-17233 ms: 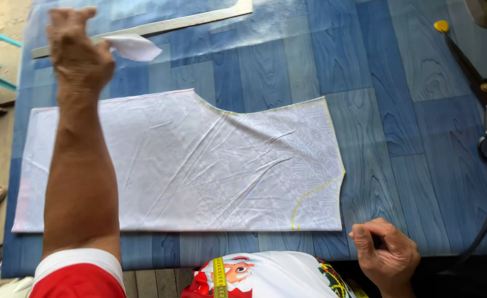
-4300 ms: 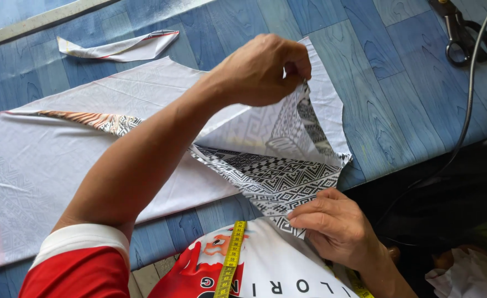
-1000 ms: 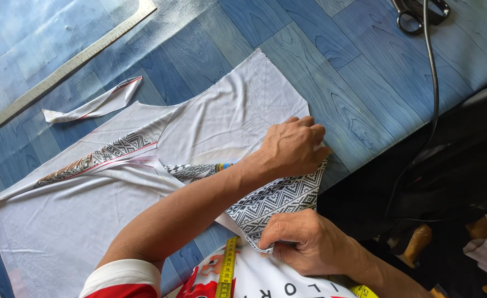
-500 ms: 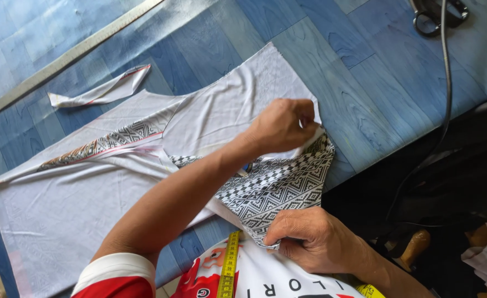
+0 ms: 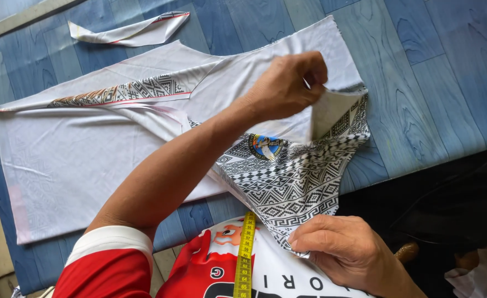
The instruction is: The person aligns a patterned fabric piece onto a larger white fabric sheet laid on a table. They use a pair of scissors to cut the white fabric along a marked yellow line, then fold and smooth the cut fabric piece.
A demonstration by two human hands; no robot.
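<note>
A white cut fabric piece (image 5: 78, 160) lies flat on the blue wood-grain table (image 5: 420, 94). Part of it is turned over and shows a black and white geometric print (image 5: 287, 187) with a small round badge. My left hand (image 5: 290, 85) reaches across and pinches a folded edge of the fabric near its far right side, lifting it. My right hand (image 5: 343, 254) grips the near corner of the printed part at the table's front edge. A yellow measuring tape (image 5: 245, 254) hangs over my chest.
A narrow cut-off fabric strip (image 5: 130, 32) lies at the back left. A long pale ruler edge (image 5: 23, 16) runs along the top left corner. The table's right edge drops to a dark area (image 5: 447, 209). A foot shows at the far left, on the floor.
My left hand has lifted the fabric edge a little higher and further right, baring more of the printed side. My right hand keeps its grip on the near corner.
</note>
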